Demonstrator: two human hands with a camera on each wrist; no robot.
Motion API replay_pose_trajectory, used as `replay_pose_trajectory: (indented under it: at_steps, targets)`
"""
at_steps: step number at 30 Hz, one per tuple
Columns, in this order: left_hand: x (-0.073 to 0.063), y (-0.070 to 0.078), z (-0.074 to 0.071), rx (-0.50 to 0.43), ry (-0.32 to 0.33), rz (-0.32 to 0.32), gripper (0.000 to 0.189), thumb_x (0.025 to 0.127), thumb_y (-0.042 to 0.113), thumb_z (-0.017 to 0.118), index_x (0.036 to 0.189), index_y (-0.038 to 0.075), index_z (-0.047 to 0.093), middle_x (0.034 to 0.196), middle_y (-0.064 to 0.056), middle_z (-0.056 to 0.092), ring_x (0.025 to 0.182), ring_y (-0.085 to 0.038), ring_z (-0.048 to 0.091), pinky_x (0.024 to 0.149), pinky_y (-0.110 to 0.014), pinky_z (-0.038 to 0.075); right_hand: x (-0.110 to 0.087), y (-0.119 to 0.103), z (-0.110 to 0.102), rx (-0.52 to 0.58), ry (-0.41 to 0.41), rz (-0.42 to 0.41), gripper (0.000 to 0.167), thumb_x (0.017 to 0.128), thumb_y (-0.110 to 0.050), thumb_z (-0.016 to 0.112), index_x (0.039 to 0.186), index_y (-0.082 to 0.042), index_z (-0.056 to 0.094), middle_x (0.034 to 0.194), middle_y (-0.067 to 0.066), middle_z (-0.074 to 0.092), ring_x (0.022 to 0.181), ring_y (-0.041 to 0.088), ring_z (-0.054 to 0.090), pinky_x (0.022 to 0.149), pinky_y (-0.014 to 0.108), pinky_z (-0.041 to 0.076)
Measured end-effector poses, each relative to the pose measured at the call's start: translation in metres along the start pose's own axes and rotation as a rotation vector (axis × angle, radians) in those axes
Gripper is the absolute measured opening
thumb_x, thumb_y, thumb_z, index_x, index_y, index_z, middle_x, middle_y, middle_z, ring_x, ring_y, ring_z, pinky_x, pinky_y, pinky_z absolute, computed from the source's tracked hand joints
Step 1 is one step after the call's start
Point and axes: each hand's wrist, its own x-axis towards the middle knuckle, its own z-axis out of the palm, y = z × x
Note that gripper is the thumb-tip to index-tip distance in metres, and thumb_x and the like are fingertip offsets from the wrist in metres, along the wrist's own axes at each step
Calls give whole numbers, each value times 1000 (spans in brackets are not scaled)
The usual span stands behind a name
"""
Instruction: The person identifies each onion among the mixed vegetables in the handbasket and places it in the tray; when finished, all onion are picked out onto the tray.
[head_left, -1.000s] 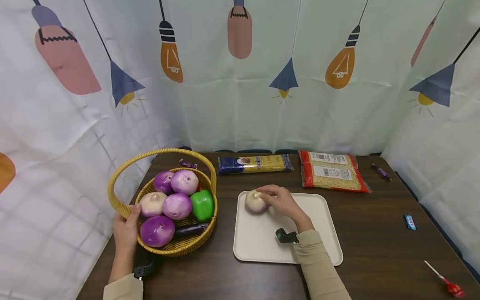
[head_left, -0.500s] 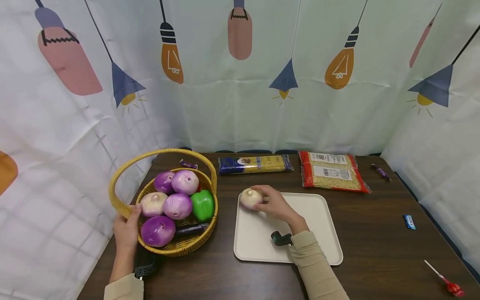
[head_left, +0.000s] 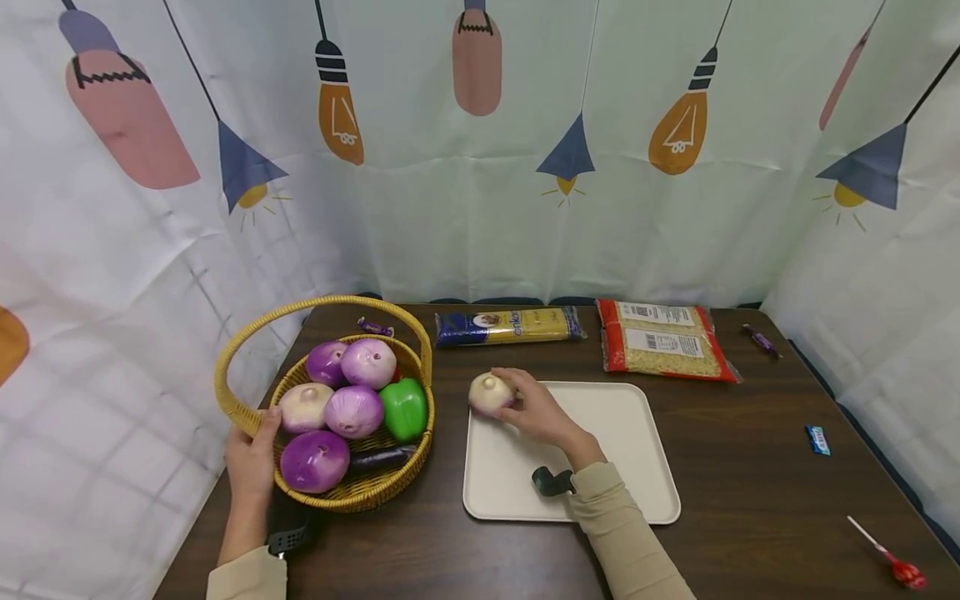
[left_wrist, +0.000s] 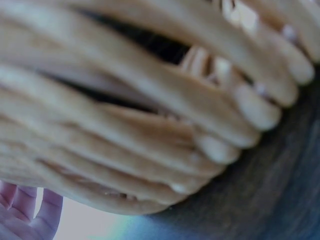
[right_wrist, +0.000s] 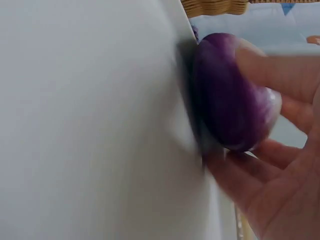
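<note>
My left hand (head_left: pixel 251 467) holds the left side of a yellow wicker basket (head_left: pixel 369 502), its thumb at the rim beside the handle's base. In the left wrist view the woven wall (left_wrist: pixel 125 135) fills most of the picture, and some fingers (left_wrist: pixel 50 210) show low at the left. Inside the basket lie several purple and white onions (head_left: pixel 354 412), a green bell pepper (head_left: pixel 406 411) and a dark eggplant (head_left: pixel 381 460). My right hand (head_left: pixel 542 410) grips another onion (head_left: pixel 487 393) over the white tray's (head_left: pixel 517 492) far left corner; the right wrist view shows its purple underside (right_wrist: pixel 225 100).
Along the table's back lie a blue-and-yellow pasta packet (head_left: pixel 510 327) and a red-edged bag of grain (head_left: pixel 663 342). Wrapped candies (head_left: pixel 762 342) and a red lollipop (head_left: pixel 906 573) lie at the right. Printed curtains (head_left: pixel 480 225) enclose the back and sides.
My right hand has moved left with the onion, from inside the tray to its far left corner. The left hand and the basket have stayed in place.
</note>
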Motion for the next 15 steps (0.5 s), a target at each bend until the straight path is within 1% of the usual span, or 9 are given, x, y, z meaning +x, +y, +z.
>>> replay_pose_trajectory:
  at_steps: [2,4,6,8,9,11,12,13,15]
  targets:
    - [0,0,0,3,-1,-5,12,96,30,61,96,20,55,80,12,51,77,-8,44,68,-19,34,0,-5,-3,-33,25,8,71,85,-14,77,147,-12,42,151,12,38,133,31,43,102,44,43]
    - [1,0,1,3,-3,-12,12,96,31,60,96,20,54,80,12,51,77,-8,44,68,-19,35,-1,-14,-6,-64,77,2,71,86,-18,77,147,-14,41,152,10,37,136,29,40,106,48,37]
    - [1,1,1,7,-3,-17,13,96,31,60,97,20,54,81,12,51,77,-8,44,68,-19,35,-2,-26,-8,-70,151,-32,64,87,-19,75,144,-14,46,150,9,41,137,28,40,107,50,35]
    - [0,1,1,16,-3,-21,14,96,32,60,98,19,54,81,12,51,77,-8,44,68,-20,35,-3,-41,-6,-42,207,-78,53,89,-19,72,138,-14,52,146,5,46,136,24,42,107,49,36]
    - [0,2,1,20,-3,-23,15,97,32,60,98,19,54,81,12,50,77,-9,44,68,-20,35,-3,-50,-4,-16,221,-105,48,90,-18,71,135,-15,56,143,3,49,134,21,44,106,47,37]
    - [-2,3,0,28,-3,-29,15,97,33,59,99,19,53,82,11,50,77,-9,44,68,-20,35,-4,-66,5,49,222,-179,39,91,-16,69,129,-17,60,138,1,53,130,17,47,103,45,41]
    - [-2,3,0,31,-3,-31,16,97,33,59,99,19,53,82,11,50,77,-9,44,68,-20,35,-5,-74,11,88,206,-216,36,92,-15,68,127,-17,62,136,1,55,128,16,49,101,43,43]
    - [-2,3,0,35,-3,-31,16,97,33,59,99,18,53,82,11,49,77,-9,44,68,-20,35,-5,-81,18,130,181,-246,33,93,-14,67,126,-17,62,134,1,56,126,15,50,100,43,44]
    - [-2,3,1,35,-2,-32,17,97,33,59,99,18,53,81,11,49,76,-9,44,67,-21,35,-5,-92,35,215,119,-304,32,94,-11,65,125,-15,62,132,3,57,123,18,53,96,43,48]
